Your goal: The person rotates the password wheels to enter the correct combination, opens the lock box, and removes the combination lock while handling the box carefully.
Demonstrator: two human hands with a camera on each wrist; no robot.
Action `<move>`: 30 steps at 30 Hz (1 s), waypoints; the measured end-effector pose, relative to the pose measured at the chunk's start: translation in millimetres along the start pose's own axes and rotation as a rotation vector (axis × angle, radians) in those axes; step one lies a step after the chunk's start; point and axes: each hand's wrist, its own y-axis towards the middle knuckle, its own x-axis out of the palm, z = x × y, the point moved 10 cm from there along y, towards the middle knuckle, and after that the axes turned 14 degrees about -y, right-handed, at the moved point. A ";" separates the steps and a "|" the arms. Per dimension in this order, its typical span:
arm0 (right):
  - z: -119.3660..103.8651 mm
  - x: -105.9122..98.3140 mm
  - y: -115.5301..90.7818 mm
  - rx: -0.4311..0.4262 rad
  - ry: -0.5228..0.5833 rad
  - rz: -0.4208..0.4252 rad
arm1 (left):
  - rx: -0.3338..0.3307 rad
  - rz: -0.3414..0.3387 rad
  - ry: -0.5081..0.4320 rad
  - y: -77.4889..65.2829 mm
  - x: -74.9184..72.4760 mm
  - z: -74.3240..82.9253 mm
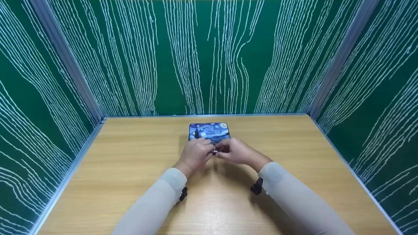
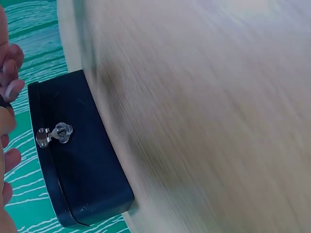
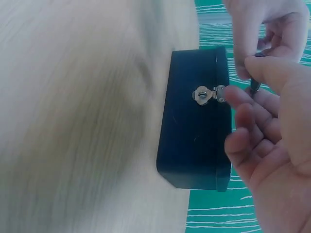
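Observation:
A dark box [image 2: 90, 150] with a swirling blue night-sky picture on its lid [image 1: 210, 130] rests on the table. Its front has a silver clasp [image 3: 202, 95], whose hinged plate lies up against the lid's edge. Over the near side of the box, my left hand [image 1: 196, 151] and right hand [image 1: 236, 150] meet fingertip to fingertip. Between them they pinch a small dark object with a shiny part [image 3: 255, 86]; fingers cover most of it, so its kind cannot be told. My right hand's other fingers [image 3: 238, 141] curl loosely beside the clasp.
A wooden table [image 1: 130, 169] lies under the box. Green walls with white wavy lines [image 1: 176, 58] stand at the back and both sides, joined by grey metal posts [image 1: 339, 55]. Dark wrist devices [image 1: 257, 186] hang beneath the sleeves.

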 end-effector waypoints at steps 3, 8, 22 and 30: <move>4.3 2.6 -0.4 0.020 -0.017 -0.016 | -0.050 -0.077 -0.090 -1.5 7.0 -6.4; 11.4 11.9 -2.8 0.064 -0.059 -0.070 | -0.211 -0.236 -0.318 -7.4 20.1 -18.2; 21.8 42.7 -8.8 0.034 -0.107 -0.183 | -0.418 -0.423 -0.512 -23.2 59.2 -23.2; 12.1 52.8 -13.7 -0.059 -0.120 -0.200 | -0.352 -0.454 -0.453 -27.2 62.0 -11.2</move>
